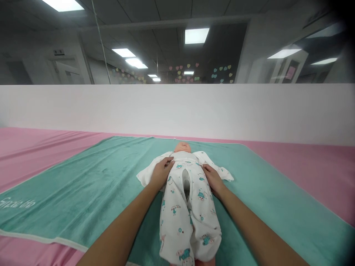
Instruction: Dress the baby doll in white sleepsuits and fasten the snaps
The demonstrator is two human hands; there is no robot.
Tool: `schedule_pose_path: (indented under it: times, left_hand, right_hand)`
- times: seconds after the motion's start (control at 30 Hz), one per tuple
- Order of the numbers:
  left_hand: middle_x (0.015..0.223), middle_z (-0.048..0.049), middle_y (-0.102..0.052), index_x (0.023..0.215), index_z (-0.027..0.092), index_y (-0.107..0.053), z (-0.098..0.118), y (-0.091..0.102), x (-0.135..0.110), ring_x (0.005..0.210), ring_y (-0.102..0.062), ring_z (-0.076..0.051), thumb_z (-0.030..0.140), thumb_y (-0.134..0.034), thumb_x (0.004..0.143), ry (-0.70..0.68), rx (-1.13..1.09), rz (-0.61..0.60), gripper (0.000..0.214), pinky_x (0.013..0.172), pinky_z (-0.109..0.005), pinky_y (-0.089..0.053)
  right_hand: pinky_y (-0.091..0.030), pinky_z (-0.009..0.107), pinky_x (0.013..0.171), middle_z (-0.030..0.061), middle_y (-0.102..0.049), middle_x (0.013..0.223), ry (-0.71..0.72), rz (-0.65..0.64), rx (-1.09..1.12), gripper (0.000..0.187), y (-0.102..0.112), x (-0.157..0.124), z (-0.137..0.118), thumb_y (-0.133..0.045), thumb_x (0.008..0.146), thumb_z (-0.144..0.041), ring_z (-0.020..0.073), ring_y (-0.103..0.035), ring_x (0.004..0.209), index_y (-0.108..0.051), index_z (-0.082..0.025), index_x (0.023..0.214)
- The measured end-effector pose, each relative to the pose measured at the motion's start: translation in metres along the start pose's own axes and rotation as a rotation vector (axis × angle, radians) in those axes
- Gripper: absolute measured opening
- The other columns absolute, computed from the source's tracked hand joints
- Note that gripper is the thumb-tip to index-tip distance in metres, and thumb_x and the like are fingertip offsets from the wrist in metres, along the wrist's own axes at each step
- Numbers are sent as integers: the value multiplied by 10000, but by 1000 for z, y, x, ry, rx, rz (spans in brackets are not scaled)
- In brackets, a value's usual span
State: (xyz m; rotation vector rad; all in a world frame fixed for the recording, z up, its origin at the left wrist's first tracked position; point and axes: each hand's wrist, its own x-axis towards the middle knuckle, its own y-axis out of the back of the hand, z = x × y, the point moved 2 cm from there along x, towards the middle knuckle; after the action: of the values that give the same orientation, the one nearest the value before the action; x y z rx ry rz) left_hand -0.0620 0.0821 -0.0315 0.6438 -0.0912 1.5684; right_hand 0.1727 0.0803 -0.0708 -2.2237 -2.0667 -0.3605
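Note:
A baby doll [182,147] lies on its back, its head at the far end and its feet close to me. It has on white split-crotch baby pants [174,210] printed with small teal and pink figures, and a matching top [213,162] with the sleeves spread to both sides. At the waistband, my left hand [162,173] is closed on the left edge of the pants. My right hand [213,179] grips the opposite edge, a little lower, with its fingertips partly hidden by the cloth. Grey shows through the opening between the legs.
Under the doll is a teal towel [91,192] with a pale border, spread over a pink sheet [318,170]. Beyond them stands a low white wall [177,111], with glass [166,51] above it that shows lights and heart-shaped stickers.

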Motion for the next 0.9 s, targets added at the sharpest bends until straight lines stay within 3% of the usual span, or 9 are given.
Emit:
schedule_pose_path:
  times: [0.2,0.33,0.43,0.57,0.7,0.8,0.9]
  left_hand:
    - [696,-14,-631,714,219,-613,2,1,19,714,-525,-196,387,-473,811,88,239,49,239,681,-290,-355]
    - [734,-5,-635,755,214,-625,0,-1,23,747,-530,-187,389,-480,800,80,135,22,232,710,-285,-366]
    - [890,-7,-646,821,207,-623,0,-3,18,836,-535,-180,417,-512,783,44,-19,-18,240,771,-275,-381]
    - [1086,-8,-603,818,216,-605,4,-5,12,879,-533,-167,372,-599,734,33,-39,-48,177,788,-263,-385]
    - [1097,-2,-608,763,226,-595,14,-6,8,959,-531,-185,345,-560,771,-52,16,-66,124,849,-275,-365]
    - [1003,-9,-639,811,242,-610,19,-4,6,957,-531,-201,368,-515,802,-98,90,-48,158,846,-281,-353]
    - [759,7,-611,787,247,-571,19,-3,7,766,-528,-185,399,-448,842,-78,219,-13,203,710,-263,-350]
  right_hand:
    - [-386,295,690,22,-630,787,-8,23,-81,413,-2,7,3,-497,729,-593,197,-505,772,-619,-199,745]
    - [-407,320,736,40,-657,882,-76,-13,-44,419,-3,14,8,-492,732,-588,221,-546,843,-643,-208,824]
    - [-411,332,741,46,-659,871,-115,-35,-61,396,-3,20,8,-486,744,-569,225,-558,839,-645,-212,808]
    - [-383,329,752,39,-627,800,-50,5,-143,346,-3,21,3,-478,763,-522,213,-516,807,-593,-207,677]
    - [-368,312,722,8,-550,718,35,51,-146,398,-5,12,-2,-435,783,-578,187,-462,753,-502,-208,653]
    - [-371,305,730,-2,-535,733,98,75,-137,395,-7,7,-6,-446,783,-591,178,-463,755,-503,-210,699]
    - [-374,313,810,37,-573,915,248,127,-139,325,-8,5,-13,-495,783,-533,198,-493,890,-528,-211,767]
